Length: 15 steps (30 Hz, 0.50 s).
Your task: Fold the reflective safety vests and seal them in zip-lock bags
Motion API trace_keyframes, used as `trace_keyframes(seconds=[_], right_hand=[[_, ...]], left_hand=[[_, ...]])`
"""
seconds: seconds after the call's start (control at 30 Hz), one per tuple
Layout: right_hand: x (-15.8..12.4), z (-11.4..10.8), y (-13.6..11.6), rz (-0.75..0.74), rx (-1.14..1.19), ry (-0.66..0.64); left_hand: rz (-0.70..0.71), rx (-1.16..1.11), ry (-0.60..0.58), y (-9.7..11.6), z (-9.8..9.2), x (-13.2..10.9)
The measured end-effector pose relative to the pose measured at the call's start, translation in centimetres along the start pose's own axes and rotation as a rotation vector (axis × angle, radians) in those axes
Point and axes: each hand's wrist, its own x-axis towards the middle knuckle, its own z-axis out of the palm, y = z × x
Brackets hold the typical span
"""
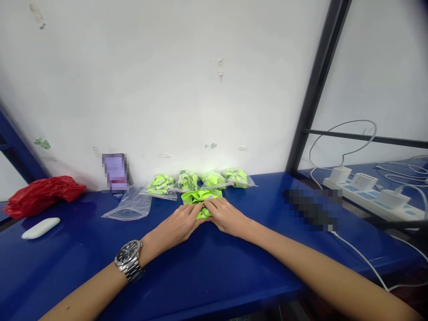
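A bright yellow-green cloth (202,196) with greyish strips lies bunched on the blue table (214,276). My left hand (182,222), below a metal wristwatch (129,258), closes its fingers on the cloth's left side. My right hand (225,216) grips the same cloth from the right, and the two hands' fingertips meet over it. Part of the cloth is hidden under the fingers. Just behind stand several clear bags with similar yellow-green bundles (187,180). To their left an unfilled clear zip bag (130,204) lies flat.
A red plastic bag (45,194) and a white oval object (41,228) are at the left. A blurred phone-like item (116,173) leans on the wall. At the right are a blurred dark object (310,209), cables and a power strip (371,191) with chargers.
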Motion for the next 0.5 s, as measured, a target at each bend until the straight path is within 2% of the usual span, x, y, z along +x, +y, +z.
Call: trace_keyframes(seconds=[0.2,0.37,0.5], right_hand=[[-0.5,-0.1,0.0,0.069,0.194,0.021],[-0.4,-1.4,-0.4,0.152,0.478,0.054],[0.4,-2.3,-0.5,0.261,0.575,0.022]], left_hand=[[0.015,0.040,0.008,0.3,-0.2,-0.4],[-0.001,-0.194,-0.011,-0.2,-1.7,-0.2],[-0.044,-0.363,-0.083,-1.2,-3.4,0.5]])
